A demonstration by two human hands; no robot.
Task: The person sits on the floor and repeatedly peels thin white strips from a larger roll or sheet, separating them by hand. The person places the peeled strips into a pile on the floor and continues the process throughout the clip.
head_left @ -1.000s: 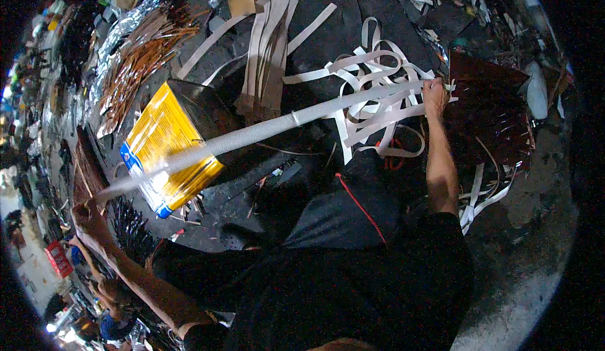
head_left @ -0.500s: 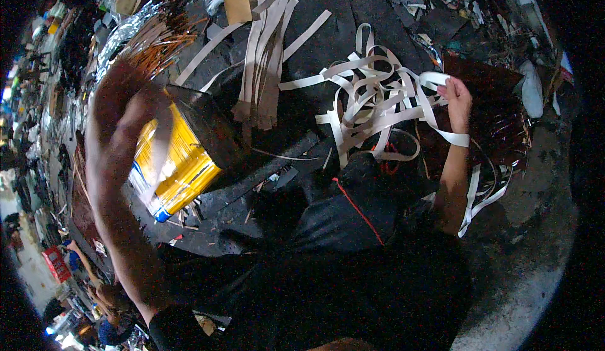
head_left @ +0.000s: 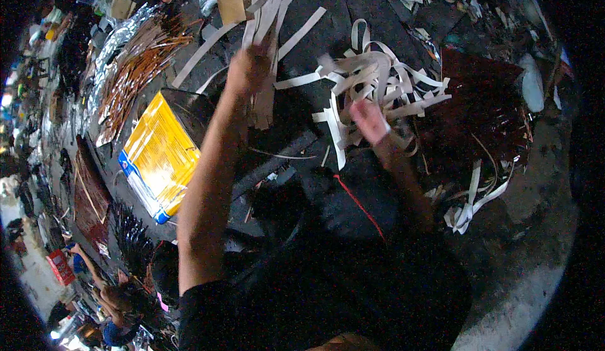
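Note:
My left hand (head_left: 250, 70), smeared by motion, is over a bundle of long, flat pale strips (head_left: 265, 102). Its fingers are too blurred to show a grip. On the right, a loose tangle of white flat strapping (head_left: 403, 92) is heaped in loops. My right hand (head_left: 370, 123) is at the near side of this tangle, its fingers blurred, and whether it grips a strap cannot be made out. Left of my left forearm stands a yellow metal can (head_left: 162, 152) with a blue edge, tilted in view and partly covered by the arm.
Brown thin strips (head_left: 142, 67) lie in a pile at the far left, near a tan card piece (head_left: 231, 6). A dark reddish-brown sheet (head_left: 469, 108) spreads right of the tangle. More white straps (head_left: 469, 209) lie nearer. Another person (head_left: 110, 300) is at the lower left.
My left hand has moved right from beside the yellow can to the strip bundle. My right hand, earlier pinching a white strap at the right, has come left and nearer, and the strap there has shifted into the heap.

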